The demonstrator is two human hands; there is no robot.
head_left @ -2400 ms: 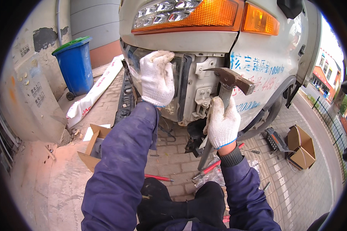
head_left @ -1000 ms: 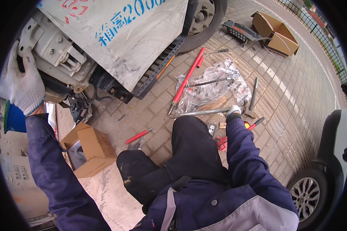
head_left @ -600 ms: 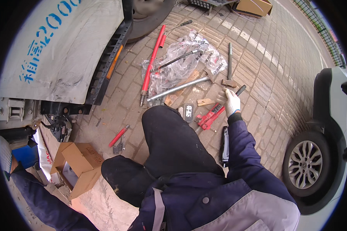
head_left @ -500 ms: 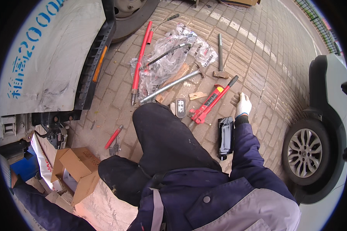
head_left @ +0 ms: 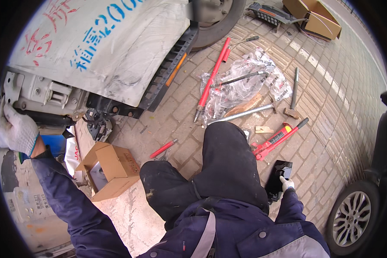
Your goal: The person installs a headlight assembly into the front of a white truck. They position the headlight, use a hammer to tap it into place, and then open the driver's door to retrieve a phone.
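Over grey brick paving, grasping loose, glossy black panel with right fingers; cannot tell left fingers' grip near bare metal bracket.

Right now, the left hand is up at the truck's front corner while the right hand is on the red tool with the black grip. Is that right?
Not quite: the right hand is on the glossy black piece, not the red tool, as the head view shows. The left hand is indeed up at the truck's front corner.
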